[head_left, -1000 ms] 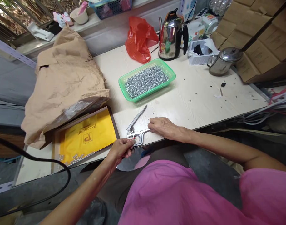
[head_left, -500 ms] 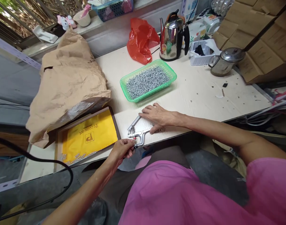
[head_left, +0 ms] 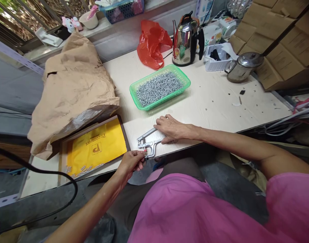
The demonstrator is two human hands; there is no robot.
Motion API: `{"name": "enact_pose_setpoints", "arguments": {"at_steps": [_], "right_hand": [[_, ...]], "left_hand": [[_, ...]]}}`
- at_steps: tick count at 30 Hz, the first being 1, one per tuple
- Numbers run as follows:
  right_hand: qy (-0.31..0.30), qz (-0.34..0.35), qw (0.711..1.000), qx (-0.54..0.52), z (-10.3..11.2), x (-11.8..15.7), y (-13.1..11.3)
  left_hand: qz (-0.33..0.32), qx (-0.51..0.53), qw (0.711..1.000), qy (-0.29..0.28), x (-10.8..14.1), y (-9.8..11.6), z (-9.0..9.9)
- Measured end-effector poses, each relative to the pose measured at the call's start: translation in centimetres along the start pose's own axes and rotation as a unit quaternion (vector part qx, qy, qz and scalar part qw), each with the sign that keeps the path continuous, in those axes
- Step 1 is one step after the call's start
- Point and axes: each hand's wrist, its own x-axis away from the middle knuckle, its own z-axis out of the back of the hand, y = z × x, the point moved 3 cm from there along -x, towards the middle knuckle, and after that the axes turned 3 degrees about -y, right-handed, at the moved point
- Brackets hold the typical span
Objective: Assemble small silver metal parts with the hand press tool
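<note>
Hand press pliers of grey metal, with a spring and a small red part at the jaw, lie on the table near its front edge. My right hand is wrapped over their two handles, which stand at an angle. At the jaw, my left hand is closed in a pinch; whatever its fingertips hold is too small to make out. Beyond the pliers a green basket holds many small shiny metal pieces. Left of my left hand, a shallow tray with a yellow sheet holds several slim metal pieces.
A crumpled brown paper bag covers the left side. A red plastic bag, a steel kettle, a white basket and a metal pot stand at the back. A black cable hangs at the left front.
My right hand has squeezed the upper handle of the pliers down towards the lower one, so the handles are closer together. My left hand stays at the jaw.
</note>
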Motion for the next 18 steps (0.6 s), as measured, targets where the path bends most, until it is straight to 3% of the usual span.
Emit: {"name": "enact_pose_setpoints", "arguments": {"at_steps": [3,6,9,12,15,18], "right_hand": [[-0.002,0.007,1.000,-0.014,0.2,0.4,-0.2],[0.006,0.003,0.999,-0.031,0.1,0.7,-0.2],[0.019,0.007,0.999,-0.042,-0.2,0.9,-0.2],[0.054,0.019,0.997,-0.049,-0.9,1.2,-0.3],[0.098,0.030,0.994,-0.046,-2.1,1.3,-0.4],[0.110,0.042,0.992,-0.043,-3.5,0.9,-0.2]], "left_hand": [[-0.009,-0.034,0.999,0.015,0.7,-0.3,0.0],[-0.100,-0.163,0.977,0.094,1.8,0.0,-0.1],[-0.273,-0.309,0.894,0.176,2.6,1.3,-1.1],[-0.404,-0.403,0.800,0.183,2.0,2.8,-3.1],[-0.429,-0.484,0.745,0.166,0.4,4.3,-4.7],[-0.387,-0.535,0.737,0.143,-0.9,5.3,-5.2]]}}
